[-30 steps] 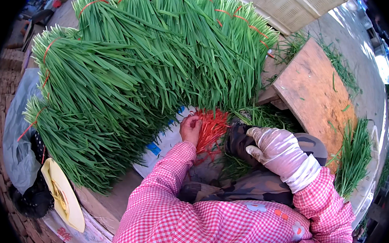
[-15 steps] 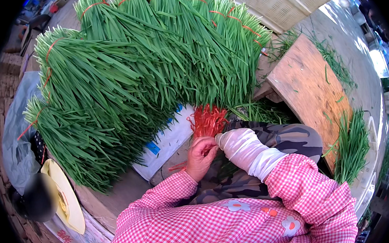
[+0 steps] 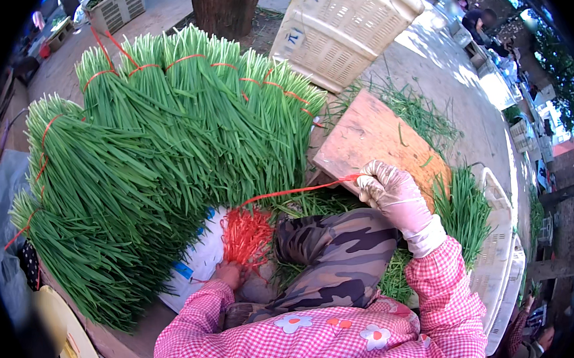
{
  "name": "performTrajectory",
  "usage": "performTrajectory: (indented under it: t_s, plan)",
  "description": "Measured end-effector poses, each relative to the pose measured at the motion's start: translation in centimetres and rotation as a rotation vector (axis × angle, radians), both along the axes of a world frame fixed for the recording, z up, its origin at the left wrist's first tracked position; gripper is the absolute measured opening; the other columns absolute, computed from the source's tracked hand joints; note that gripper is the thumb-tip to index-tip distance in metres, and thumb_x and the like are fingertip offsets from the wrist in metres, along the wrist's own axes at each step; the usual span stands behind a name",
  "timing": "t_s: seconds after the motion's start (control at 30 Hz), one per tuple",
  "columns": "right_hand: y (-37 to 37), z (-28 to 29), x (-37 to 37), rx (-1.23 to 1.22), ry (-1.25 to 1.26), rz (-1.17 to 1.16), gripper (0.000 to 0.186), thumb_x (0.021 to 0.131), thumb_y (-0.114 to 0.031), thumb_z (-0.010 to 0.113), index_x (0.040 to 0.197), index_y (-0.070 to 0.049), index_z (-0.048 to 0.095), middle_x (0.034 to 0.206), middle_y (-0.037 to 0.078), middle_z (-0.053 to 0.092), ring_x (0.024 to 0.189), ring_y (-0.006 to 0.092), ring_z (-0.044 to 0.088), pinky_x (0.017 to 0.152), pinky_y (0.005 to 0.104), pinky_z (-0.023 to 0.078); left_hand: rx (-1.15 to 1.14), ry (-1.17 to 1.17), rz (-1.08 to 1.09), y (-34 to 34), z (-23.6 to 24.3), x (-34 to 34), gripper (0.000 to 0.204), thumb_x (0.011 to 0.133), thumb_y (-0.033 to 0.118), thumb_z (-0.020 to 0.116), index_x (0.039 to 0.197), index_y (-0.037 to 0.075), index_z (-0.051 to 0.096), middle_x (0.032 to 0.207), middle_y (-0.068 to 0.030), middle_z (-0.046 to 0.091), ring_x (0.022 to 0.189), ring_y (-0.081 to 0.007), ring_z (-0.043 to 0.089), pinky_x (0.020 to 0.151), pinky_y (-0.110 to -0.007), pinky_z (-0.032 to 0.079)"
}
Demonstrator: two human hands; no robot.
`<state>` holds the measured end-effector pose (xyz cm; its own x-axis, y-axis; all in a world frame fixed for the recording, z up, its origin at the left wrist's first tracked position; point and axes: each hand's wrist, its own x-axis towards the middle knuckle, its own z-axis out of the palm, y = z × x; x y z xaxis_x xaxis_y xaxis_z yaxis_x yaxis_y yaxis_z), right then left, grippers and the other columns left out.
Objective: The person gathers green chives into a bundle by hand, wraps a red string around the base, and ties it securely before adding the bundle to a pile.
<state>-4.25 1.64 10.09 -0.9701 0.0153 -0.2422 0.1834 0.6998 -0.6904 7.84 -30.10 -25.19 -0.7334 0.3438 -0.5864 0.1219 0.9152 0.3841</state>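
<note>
My left hand (image 3: 231, 274) is low at the front of the heap of red ties (image 3: 246, 235), its fingers curled; what they hold is hidden. My gloved right hand (image 3: 386, 192) is closed on one red strand (image 3: 301, 190), which stretches leftward to the heap. The white sack (image 3: 190, 272) with blue patches lies beside the heap. Long green leafy bundles (image 3: 132, 156), bound with red ties near their pale ends, fill the left and back. My camouflage-covered leg (image 3: 333, 262) is between my hands.
A tilted wooden board (image 3: 370, 133), loose greens (image 3: 462, 213), pale crates (image 3: 343, 29), a tree trunk (image 3: 225, 10), a straw hat (image 3: 71, 327) and plastic bag (image 3: 9, 205) surround me. A person (image 3: 479, 26) is in the right background.
My right hand has moved right and outward, drawing out a red strand. My left hand has moved left and down from where both met. The view has tilted up, showing more background.
</note>
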Motion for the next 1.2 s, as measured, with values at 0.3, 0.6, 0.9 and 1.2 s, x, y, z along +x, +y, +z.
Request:
performTrajectory:
  t_s: [0.3, 0.6, 0.9, 1.2]
  plan:
    - [9.1, 3.8, 6.1, 0.249, 0.197, -0.126, 0.019, 0.083, -0.018, 0.06, 0.09, -0.001, 0.059, 0.072, 0.015, 0.06, 0.065, 0.0287, 0.059, 0.06, 0.0351, 0.044, 0.677, 0.61, 0.021, 9.5, 24.8, -11.8, 0.02, 0.075, 0.01, 0.063, 0.094, 0.006, 0.06, 0.067, -0.009, 0.052, 0.061, -0.026, 0.056, 0.058, -0.034, 0.045]
    - [9.7, 5.7, 11.1, 0.281, 0.559, -0.157, 0.016, 0.084, -0.015, 0.058, 0.094, -0.002, 0.059, 0.075, 0.017, 0.056, 0.067, 0.0314, 0.055, 0.062, 0.0341, 0.043, 1.101, 0.281, -0.468, 27.2, 33.9, -13.7, 0.014, 0.081, 0.012, 0.062, 0.089, 0.001, 0.059, 0.065, -0.0057, 0.055, 0.056, -0.0143, 0.052, 0.052, -0.028, 0.042]
    - [24.2, 3.4, 26.5, 0.203, 0.089, -0.817, 0.029, 0.085, -0.024, 0.057, 0.104, -0.002, 0.056, 0.085, 0.016, 0.063, 0.076, 0.0272, 0.061, 0.07, 0.0346, 0.046, 1.418, -0.455, 0.53, 37.1, 29.8, -21.5, 0.01, 0.087, 0.017, 0.058, 0.084, 0.008, 0.06, 0.066, 0.0029, 0.055, 0.054, -0.0047, 0.049, 0.051, -0.018, 0.042]
    - [29.1, -2.3, 27.5, 0.399, -0.336, -0.948, 0.084, 0.081, -0.054, 0.052, 0.143, -0.016, 0.011, 0.113, 0.024, 0.055, 0.105, 0.0369, 0.053, 0.089, 0.0389, 0.04, 1.007, -0.676, 0.86, 38.0, 20.7, -24.1, 0.018, 0.087, 0.027, 0.055, 0.088, 0.01, 0.051, 0.068, -0.0012, 0.058, 0.059, -0.0106, 0.057, 0.055, -0.029, 0.048]
